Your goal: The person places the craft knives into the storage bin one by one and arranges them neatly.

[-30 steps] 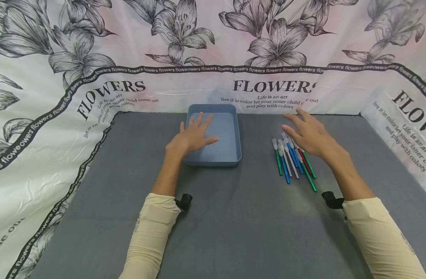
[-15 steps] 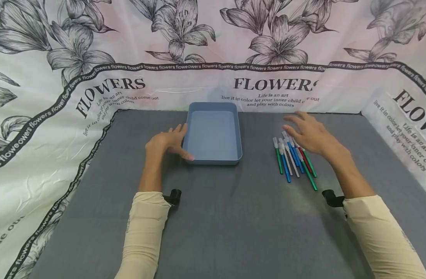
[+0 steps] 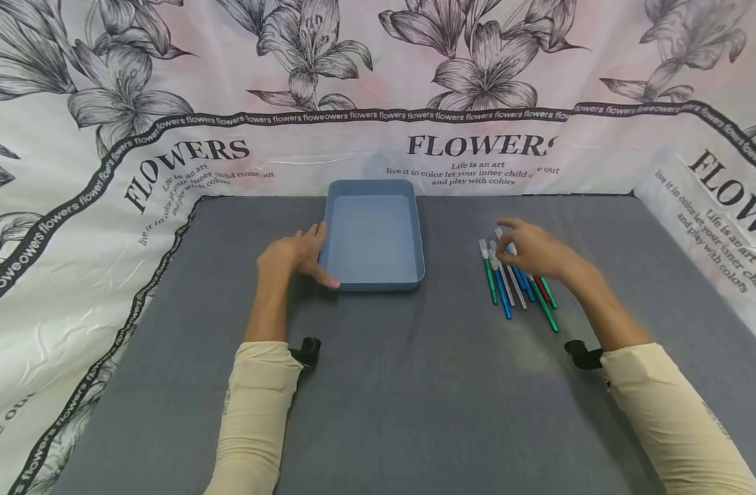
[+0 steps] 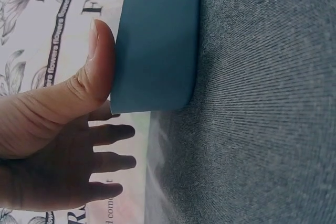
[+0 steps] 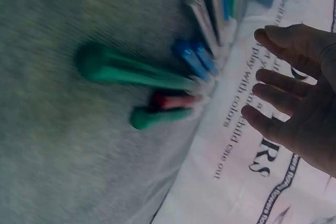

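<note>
A blue-grey rectangular tray point(image 3: 374, 237) sits at the back middle of the table with nothing in it. My left hand point(image 3: 297, 254) rests against its near left corner. In the left wrist view the thumb point(image 4: 102, 61) lies along the tray's outer wall point(image 4: 157, 45), and the other fingers are spread out straight. Over the capped ends of several slim pens point(image 3: 503, 295) is my right hand point(image 3: 535, 249), thumb and index fingertips close together. No pen shows between those fingers in the right wrist view. Green point(image 5: 126, 66), blue, silver and red pens lie in a loose bunch.
Dark grey cloth point(image 3: 402, 399) covers the table. Behind it and along the sides hangs a white flower-printed sheet point(image 3: 328, 155). A black wrist camera point(image 3: 306, 352) is strapped at the left sleeve, another point(image 3: 583, 354) at the right.
My left hand came out from over the tray to its left edge and stays there. The right hand has lowered slightly toward the pens, thumb and index drawing together.
</note>
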A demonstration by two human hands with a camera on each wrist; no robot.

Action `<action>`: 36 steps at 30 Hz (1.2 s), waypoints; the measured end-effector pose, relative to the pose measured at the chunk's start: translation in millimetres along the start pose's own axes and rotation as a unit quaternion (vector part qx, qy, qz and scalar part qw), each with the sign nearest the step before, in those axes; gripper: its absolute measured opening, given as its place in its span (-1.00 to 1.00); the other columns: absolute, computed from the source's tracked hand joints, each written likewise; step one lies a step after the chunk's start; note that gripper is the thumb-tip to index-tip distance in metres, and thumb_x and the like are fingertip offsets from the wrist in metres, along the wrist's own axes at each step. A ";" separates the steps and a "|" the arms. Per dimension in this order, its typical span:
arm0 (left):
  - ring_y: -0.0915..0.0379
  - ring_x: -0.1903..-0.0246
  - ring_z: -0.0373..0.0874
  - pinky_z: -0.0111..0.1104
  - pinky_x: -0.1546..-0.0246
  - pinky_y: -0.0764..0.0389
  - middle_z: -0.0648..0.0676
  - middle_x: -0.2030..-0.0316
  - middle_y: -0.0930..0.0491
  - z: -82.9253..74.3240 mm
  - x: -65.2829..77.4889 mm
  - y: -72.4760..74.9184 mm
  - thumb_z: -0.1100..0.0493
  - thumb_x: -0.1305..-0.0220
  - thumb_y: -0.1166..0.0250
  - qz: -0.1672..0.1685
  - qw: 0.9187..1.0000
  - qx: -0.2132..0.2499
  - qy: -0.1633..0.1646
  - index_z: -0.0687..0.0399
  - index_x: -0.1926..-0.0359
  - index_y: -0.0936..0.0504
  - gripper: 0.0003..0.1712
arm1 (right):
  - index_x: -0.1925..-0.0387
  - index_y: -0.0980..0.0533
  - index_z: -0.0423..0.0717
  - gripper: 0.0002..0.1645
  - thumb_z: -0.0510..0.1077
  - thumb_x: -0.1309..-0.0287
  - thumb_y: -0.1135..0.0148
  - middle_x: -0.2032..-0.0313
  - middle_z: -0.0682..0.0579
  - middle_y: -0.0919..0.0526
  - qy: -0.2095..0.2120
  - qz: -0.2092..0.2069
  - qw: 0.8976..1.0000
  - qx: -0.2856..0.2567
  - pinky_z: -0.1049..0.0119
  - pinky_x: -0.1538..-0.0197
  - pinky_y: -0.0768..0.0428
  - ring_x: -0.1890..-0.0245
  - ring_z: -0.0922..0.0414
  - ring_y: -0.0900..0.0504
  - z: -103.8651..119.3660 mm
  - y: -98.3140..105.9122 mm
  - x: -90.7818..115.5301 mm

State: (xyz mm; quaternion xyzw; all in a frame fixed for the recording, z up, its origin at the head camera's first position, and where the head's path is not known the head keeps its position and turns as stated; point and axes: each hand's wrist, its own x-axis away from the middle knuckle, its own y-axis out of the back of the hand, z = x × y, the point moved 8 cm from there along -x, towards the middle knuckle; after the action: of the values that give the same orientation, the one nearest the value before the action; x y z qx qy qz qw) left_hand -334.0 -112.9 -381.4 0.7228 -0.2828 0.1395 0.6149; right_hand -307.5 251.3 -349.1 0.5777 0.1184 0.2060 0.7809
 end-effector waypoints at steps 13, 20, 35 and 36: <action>0.43 -0.69 0.23 0.21 -0.63 0.09 0.23 -0.70 0.43 -0.3 1.8 -0.3 -0.29 -0.18 -0.52 0.000 1.000 0.002 0.009 0.10 -0.68 0.46 0.55 | 0.31 -0.75 -0.27 -0.87 -0.26 -0.30 -0.39 -0.56 -0.45 -0.13 -0.006 0.011 0.999 -0.031 -0.46 -0.47 -0.18 -0.59 -0.50 0.06 -2.6 -25.8 -4.3; 0.44 -0.70 0.22 0.22 -0.63 0.11 0.20 -0.71 0.43 0.9 3.0 0.6 -0.29 -0.16 -0.54 -0.004 1.000 0.016 0.015 0.06 -0.68 0.46 0.56 | 0.32 -0.75 -0.29 -0.80 -0.19 -0.32 -0.39 -0.59 -0.43 -0.07 -0.043 0.021 0.998 -0.047 -0.45 -0.50 -0.14 -0.59 -0.49 0.05 -0.5 -29.2 -8.4; 0.40 -0.70 0.23 0.24 -0.62 0.08 0.20 -0.71 0.42 2.1 2.0 -0.1 -0.30 -0.16 -0.53 0.004 1.000 0.017 0.020 0.04 -0.68 0.47 0.56 | 0.62 -0.60 -0.29 -0.66 -0.20 -0.24 -0.34 -0.55 -0.49 -0.13 -0.151 -0.008 0.986 -0.068 -0.20 -0.10 -0.53 0.22 -0.33 -0.63 -4.8 -33.4 -10.4; 0.40 -0.70 0.23 0.23 -0.62 0.08 0.21 -0.70 0.42 1.9 1.7 -0.2 -0.30 -0.17 -0.53 0.005 1.000 0.015 0.019 0.05 -0.68 0.47 0.55 | 0.59 -0.61 -0.31 -0.67 -0.19 -0.24 -0.35 -0.55 -0.49 -0.14 -0.153 -0.009 0.986 -0.068 -0.21 -0.12 -0.53 0.18 -0.32 -0.64 -4.4 -33.0 -10.3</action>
State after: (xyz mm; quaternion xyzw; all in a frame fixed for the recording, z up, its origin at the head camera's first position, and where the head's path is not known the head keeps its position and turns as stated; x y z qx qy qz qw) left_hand -332.8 -115.1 -381.0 0.7278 -0.2725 0.1601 0.6087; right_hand -312.3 242.2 -382.4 0.5472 -0.0119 0.1154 0.8290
